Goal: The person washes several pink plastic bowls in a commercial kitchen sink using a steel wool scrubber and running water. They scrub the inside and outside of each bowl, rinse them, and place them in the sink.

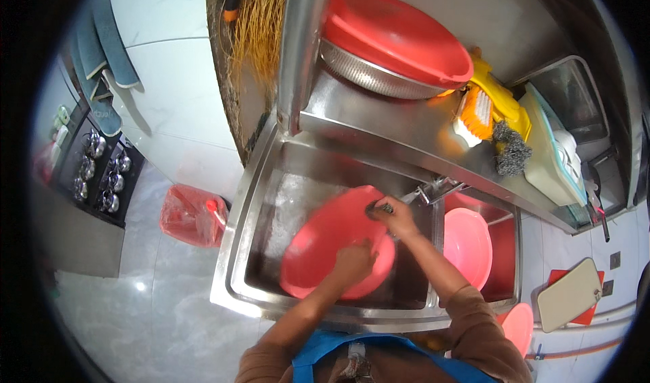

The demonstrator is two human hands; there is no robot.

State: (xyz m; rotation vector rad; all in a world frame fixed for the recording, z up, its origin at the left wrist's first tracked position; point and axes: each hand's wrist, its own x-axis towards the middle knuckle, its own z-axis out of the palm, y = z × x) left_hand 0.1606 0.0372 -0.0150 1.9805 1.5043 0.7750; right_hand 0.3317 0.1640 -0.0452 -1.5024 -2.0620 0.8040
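Note:
A red plastic basin (320, 231) is tilted inside the larger bowl of a stainless steel sink (294, 180). My left hand (355, 262), slightly blurred, grips the basin at its near right part; the fingertips are hard to make out. In my right hand (398, 218) is a dark steel wool scourer (378, 209), held against the basin's upper right rim. A metal faucet (434, 190) reaches over the sink just beyond my right wrist.
A pink basin (469, 246) sits in the smaller sink bowl. On the steel shelf (365, 119) are a red basin (396, 33) over a perforated strainer (365, 71), an orange-bristled brush (477, 111), steel wool (510, 149) and a pale bin (548, 149). A lined red bin (188, 215) stands left.

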